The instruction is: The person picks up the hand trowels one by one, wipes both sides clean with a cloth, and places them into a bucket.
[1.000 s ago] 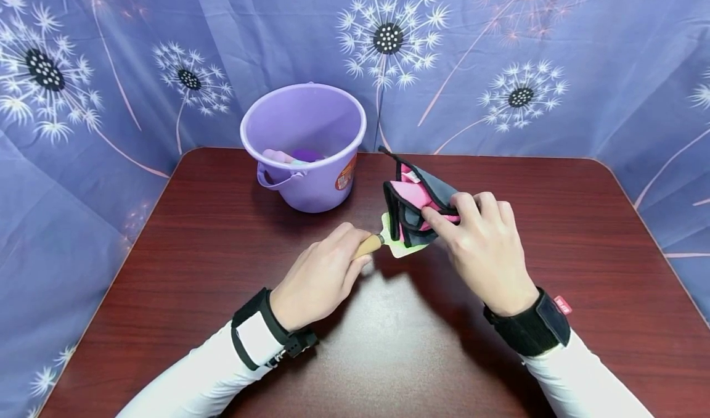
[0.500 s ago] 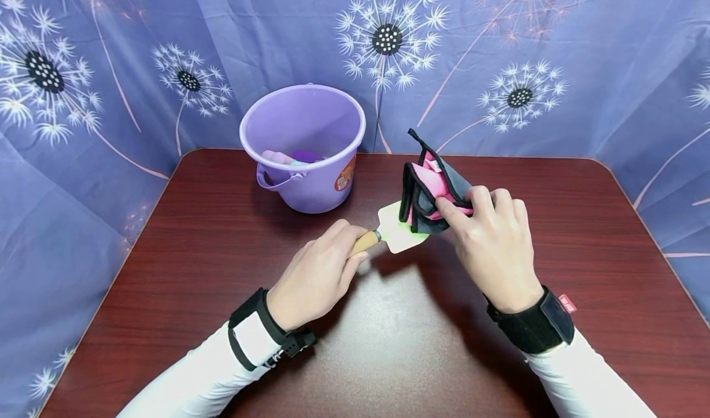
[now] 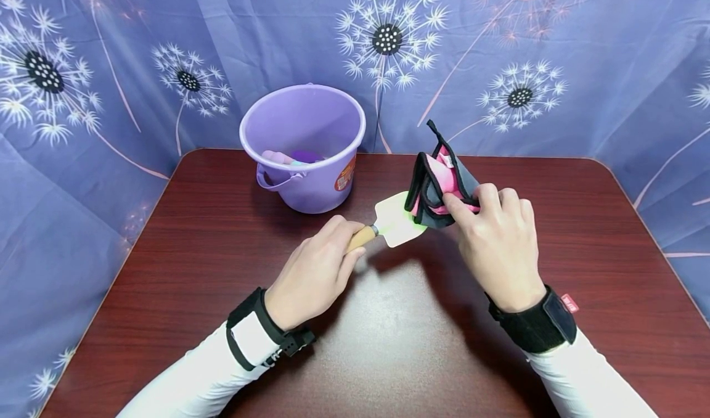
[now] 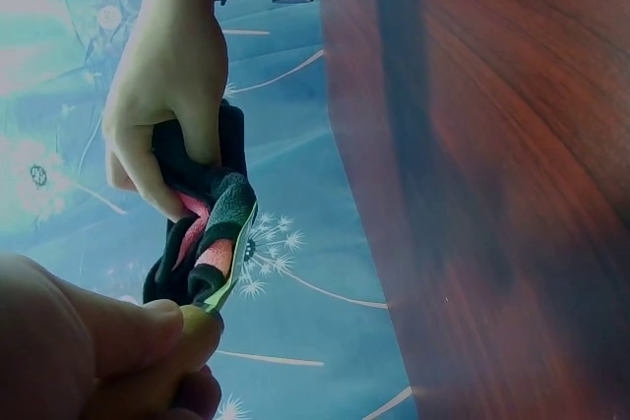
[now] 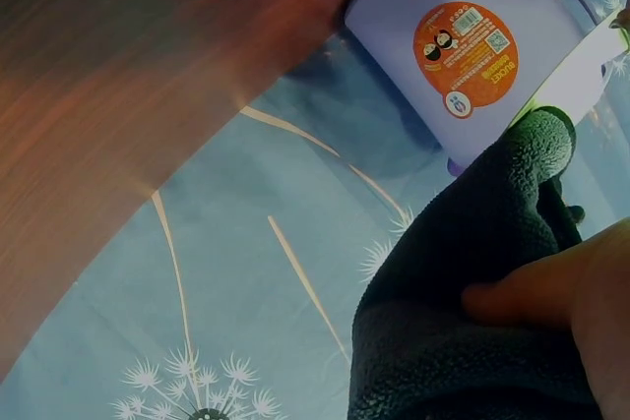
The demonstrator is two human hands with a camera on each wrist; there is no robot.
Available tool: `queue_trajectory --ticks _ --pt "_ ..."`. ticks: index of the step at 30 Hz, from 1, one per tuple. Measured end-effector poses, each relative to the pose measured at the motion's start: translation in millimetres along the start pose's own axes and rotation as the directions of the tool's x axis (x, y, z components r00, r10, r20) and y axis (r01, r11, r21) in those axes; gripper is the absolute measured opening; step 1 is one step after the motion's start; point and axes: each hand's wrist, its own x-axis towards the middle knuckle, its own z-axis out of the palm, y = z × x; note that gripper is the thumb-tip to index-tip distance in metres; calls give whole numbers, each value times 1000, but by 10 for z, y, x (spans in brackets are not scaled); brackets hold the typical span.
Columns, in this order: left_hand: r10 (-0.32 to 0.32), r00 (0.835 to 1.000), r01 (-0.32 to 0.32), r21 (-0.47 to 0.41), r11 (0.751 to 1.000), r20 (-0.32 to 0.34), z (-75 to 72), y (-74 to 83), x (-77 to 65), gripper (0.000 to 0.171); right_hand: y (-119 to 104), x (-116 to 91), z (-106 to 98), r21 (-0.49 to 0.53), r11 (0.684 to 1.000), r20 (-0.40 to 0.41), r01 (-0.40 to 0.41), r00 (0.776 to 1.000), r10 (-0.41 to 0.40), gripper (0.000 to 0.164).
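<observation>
My left hand (image 3: 316,274) grips the wooden handle (image 3: 362,239) of a small garden trowel, held above the table. Its pale yellow-green blade (image 3: 392,219) points away to the right. In my right hand (image 3: 500,245) is a folded cloth (image 3: 438,184), grey and pink with black edging, pinched between thumb and fingers. The cloth lies against the blade's far end and hides the tip. From the left wrist view, the cloth (image 4: 231,206) touches one face of the blade. Fuzzy grey cloth (image 5: 463,253) fills much of the right wrist view, with the thumb pressed on it.
A purple bucket (image 3: 316,190) stands at the back left of the dark red wooden table (image 3: 582,233). Inside it are a pink item (image 3: 277,156) and other small things, partly hidden. A blue curtain (image 3: 288,29) with dandelion prints hangs around the table.
My right hand has slid the cloth to the right and away along the trowel, baring more of the blade. The left hand has shifted slightly left with the handle.
</observation>
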Motion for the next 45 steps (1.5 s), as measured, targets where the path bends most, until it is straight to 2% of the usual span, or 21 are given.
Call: queue_trajectory --ticks 9,21,27,33,45 --pt "-57 998 57 -5 998 -6 -20 13 -1 23 -12 -3 -1 3 1000 10 6 1000 -6 28" --pt "-89 996 89 -16 996 -21 -14 -8 14 23 -84 -29 22 51 997 26 54 998 -55 33" --pt "-91 996 91 -25 996 -20 -12 -35 21 22 -156 -43 42 92 990 17 105 994 -107 30" --pt "-85 996 84 -26 996 -36 -11 -46 23 22 -240 -33 10 111 980 4 166 986 -168 42" --pt "-100 995 99 -20 995 -27 0 -48 26 22 -300 -20 7 151 952 5 267 963 -271 39"
